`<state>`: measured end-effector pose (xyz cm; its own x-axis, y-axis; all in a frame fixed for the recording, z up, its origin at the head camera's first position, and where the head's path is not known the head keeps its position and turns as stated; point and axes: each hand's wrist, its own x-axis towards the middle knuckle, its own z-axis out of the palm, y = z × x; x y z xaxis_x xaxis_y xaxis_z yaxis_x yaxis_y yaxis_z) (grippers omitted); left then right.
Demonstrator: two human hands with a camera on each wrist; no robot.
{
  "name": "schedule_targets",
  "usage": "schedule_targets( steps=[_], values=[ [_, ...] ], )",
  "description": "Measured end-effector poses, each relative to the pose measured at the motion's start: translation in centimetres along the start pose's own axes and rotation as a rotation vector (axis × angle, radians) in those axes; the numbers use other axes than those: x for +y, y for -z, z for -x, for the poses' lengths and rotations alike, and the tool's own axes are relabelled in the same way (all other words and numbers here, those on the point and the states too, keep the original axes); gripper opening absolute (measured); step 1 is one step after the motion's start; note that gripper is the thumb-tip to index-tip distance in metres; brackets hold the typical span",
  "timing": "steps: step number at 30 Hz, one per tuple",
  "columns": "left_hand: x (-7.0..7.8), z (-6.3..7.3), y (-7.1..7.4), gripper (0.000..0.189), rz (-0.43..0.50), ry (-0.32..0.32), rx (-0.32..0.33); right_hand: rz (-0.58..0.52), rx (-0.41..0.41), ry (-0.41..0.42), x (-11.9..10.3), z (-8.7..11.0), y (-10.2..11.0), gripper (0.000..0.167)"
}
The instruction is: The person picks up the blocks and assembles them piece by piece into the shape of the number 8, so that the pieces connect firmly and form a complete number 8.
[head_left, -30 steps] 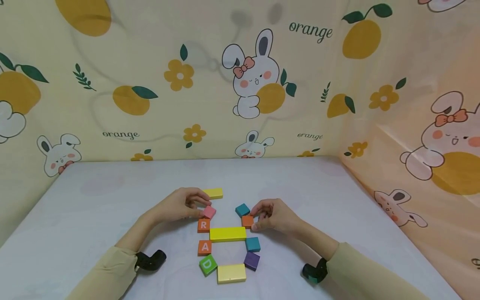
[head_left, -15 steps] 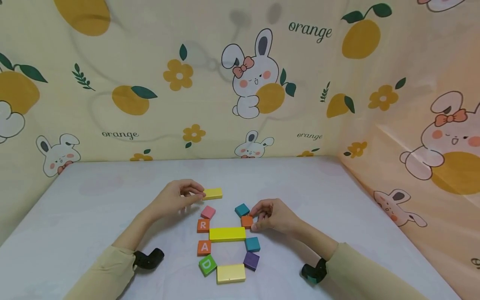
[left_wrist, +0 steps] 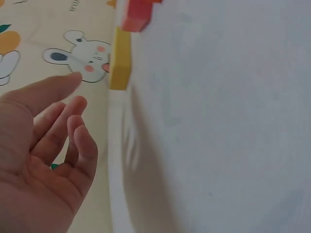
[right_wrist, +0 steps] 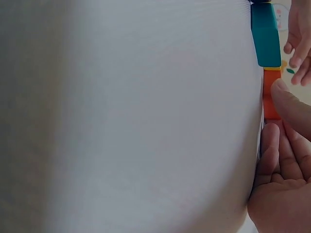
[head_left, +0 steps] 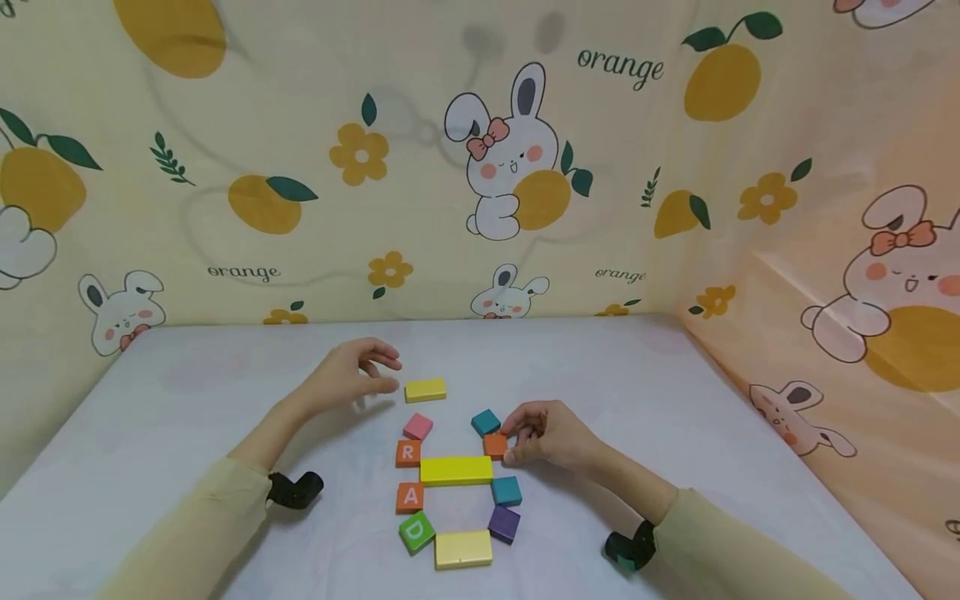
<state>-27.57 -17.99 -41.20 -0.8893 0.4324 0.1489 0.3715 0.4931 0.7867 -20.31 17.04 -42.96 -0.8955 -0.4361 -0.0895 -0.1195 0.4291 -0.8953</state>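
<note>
In the head view my left hand (head_left: 351,375) hovers, with relaxed fingers apart, just left of a small yellow block (head_left: 426,390) at the far end of the layout. The left wrist view shows that hand (left_wrist: 53,145) holding nothing, with the yellow block (left_wrist: 120,60) beyond the fingertips. My right hand (head_left: 557,435) pinches a plain orange block (head_left: 495,446) at its right side with thumb and fingertips. Its thumb lies against the orange block (right_wrist: 272,94) in the right wrist view. A teal block (head_left: 486,422) sits just behind the orange one.
A long yellow block (head_left: 456,471) bridges two columns on the white table (head_left: 600,367). On the left are pink (head_left: 417,427), R (head_left: 408,453), A (head_left: 410,497) and green D (head_left: 416,532) blocks; on the right, teal (head_left: 507,492) and purple (head_left: 505,524). A pale yellow block (head_left: 463,550) lies nearest.
My left hand has left the pink block, reached the far small yellow block, then drawn back from it up and to the left. The right hand stays at the orange block.
</note>
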Motion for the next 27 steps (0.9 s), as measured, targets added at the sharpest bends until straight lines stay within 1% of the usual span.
schedule_targets(
  steps=[4,7,12,15,20,27],
  values=[
    [-0.5,-0.5,-0.1,0.048,0.042,0.033,-0.047,0.013,0.008,-0.002,0.0,0.0,0.0,0.031],
    [-0.9,-0.7,-0.2,0.053,0.069,0.071,-0.065,0.018,0.009,-0.004,0.0,-0.1,0.0,0.03],
    [-1.5,-0.9,-0.2,0.059,0.084,0.121,-0.1,0.022,0.002,-0.002,0.1,-0.3,0.0,0.03],
    [-1.8,-1.0,-0.4,0.059,0.098,0.125,-0.123,0.02,0.001,0.006,0.2,-0.3,0.0,0.03],
    [-1.8,-1.3,-1.0,0.057,0.099,0.101,-0.164,0.034,0.011,0.002,0.4,-0.1,0.1,0.03],
    [-1.9,-1.2,-1.2,0.056,0.077,0.116,-0.152,0.027,0.005,0.004,0.7,-0.1,0.2,0.029]
  ],
)
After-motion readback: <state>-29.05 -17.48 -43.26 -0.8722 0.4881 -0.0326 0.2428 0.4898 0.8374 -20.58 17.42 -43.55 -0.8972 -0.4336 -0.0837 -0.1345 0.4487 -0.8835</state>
